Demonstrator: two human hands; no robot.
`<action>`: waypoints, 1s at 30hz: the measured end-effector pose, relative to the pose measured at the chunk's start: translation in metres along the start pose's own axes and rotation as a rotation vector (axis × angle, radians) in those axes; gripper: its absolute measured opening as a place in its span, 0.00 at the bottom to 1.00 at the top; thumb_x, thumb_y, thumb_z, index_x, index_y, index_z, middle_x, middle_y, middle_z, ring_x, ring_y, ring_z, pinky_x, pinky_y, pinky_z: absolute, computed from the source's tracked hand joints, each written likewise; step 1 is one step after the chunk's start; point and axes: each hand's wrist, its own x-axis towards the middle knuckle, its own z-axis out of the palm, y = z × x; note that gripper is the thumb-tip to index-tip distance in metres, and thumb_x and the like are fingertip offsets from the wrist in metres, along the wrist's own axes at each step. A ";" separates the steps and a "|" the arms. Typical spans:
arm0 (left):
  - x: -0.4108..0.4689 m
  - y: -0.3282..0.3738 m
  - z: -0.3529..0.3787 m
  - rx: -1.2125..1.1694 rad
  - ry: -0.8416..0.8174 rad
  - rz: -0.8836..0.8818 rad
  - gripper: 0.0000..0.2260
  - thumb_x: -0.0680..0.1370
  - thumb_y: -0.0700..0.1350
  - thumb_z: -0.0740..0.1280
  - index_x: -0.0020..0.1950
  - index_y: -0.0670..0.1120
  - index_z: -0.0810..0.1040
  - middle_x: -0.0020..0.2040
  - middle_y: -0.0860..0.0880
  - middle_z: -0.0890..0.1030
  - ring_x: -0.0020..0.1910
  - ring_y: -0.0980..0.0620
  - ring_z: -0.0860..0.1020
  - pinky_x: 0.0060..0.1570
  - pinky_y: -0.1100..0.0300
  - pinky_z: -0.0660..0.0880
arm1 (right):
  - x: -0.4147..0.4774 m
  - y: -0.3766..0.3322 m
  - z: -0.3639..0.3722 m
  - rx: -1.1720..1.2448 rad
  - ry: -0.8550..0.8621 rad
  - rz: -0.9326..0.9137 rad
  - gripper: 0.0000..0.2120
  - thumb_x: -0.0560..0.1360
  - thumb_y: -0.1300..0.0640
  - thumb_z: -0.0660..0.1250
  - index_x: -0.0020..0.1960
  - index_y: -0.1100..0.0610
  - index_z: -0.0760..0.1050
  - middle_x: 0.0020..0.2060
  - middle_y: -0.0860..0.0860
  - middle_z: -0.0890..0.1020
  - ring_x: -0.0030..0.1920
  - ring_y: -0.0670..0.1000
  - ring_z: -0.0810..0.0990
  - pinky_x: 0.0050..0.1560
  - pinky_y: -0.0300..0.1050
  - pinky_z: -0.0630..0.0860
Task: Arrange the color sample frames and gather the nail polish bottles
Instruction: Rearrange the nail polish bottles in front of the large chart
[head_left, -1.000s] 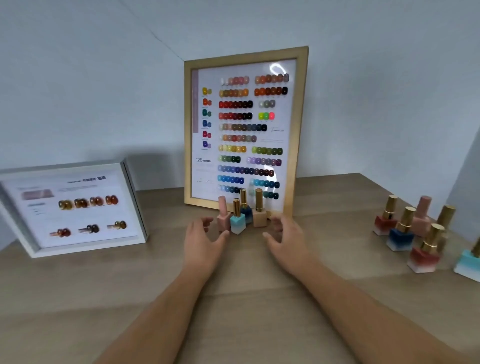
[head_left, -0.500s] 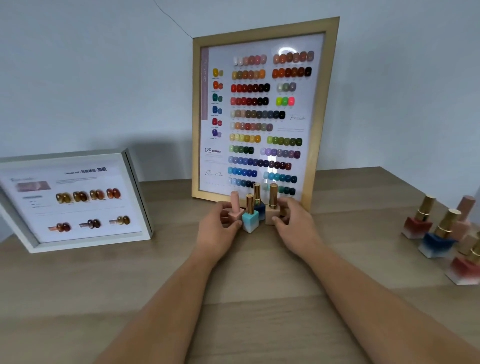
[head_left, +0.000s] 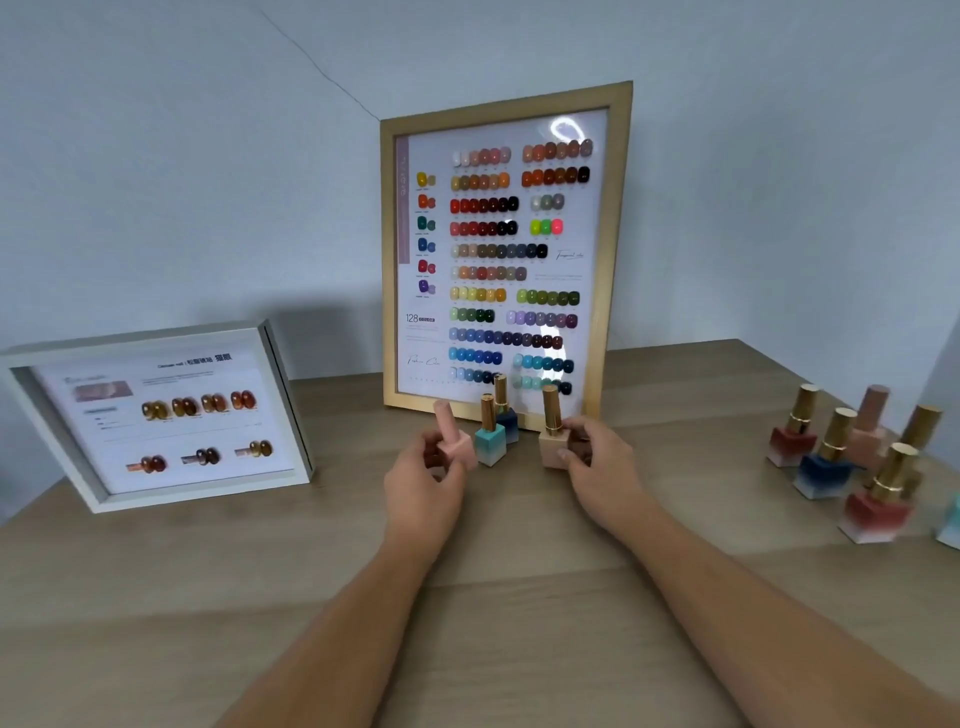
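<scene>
Viewing from the head, we are holding a pink bottle (head_left: 457, 441) in our left grip (head_left: 423, 480) and a beige bottle (head_left: 551, 444) in our right grip (head_left: 602, 467), just before the gold frame (head_left: 616, 234). A teal bottle (head_left: 490, 444) and a blue bottle (head_left: 508, 422) are standing between them. Another cluster (head_left: 826, 467) is waiting well right of that frame, ungathered, with no container showing.

From my remote seat, all I get of the person is two arms. The left hand (head_left: 426, 483) and the right hand (head_left: 602, 467) are bare, and so are both wrists. The left forearm (head_left: 337, 639) and the right forearm (head_left: 753, 613) are uncovered along all the length I can see, down to the bottom edge of the view. Both forearms are slim and smooth, narrowing toward the wrist. The fingers (head_left: 584, 431) are too blurred for me to make out the nails.
</scene>
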 end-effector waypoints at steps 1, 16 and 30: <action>-0.008 0.003 0.001 -0.008 -0.003 0.018 0.12 0.74 0.44 0.67 0.57 0.52 0.73 0.48 0.56 0.78 0.45 0.61 0.75 0.40 0.70 0.69 | -0.007 0.001 -0.007 0.002 0.015 0.001 0.16 0.75 0.63 0.65 0.61 0.53 0.72 0.56 0.51 0.76 0.53 0.47 0.73 0.56 0.39 0.69; -0.093 0.091 0.115 -0.004 -0.446 0.214 0.14 0.75 0.43 0.66 0.61 0.51 0.73 0.56 0.54 0.77 0.50 0.60 0.74 0.46 0.71 0.66 | -0.123 0.045 -0.156 -0.096 0.189 0.107 0.15 0.75 0.60 0.65 0.58 0.47 0.69 0.48 0.44 0.75 0.44 0.39 0.73 0.40 0.29 0.67; -0.096 0.127 0.200 0.037 -0.549 0.257 0.17 0.75 0.40 0.66 0.64 0.47 0.72 0.60 0.48 0.78 0.49 0.58 0.73 0.52 0.65 0.68 | -0.132 0.084 -0.220 -0.127 0.340 0.265 0.16 0.75 0.60 0.64 0.61 0.50 0.69 0.55 0.47 0.75 0.51 0.45 0.73 0.54 0.39 0.70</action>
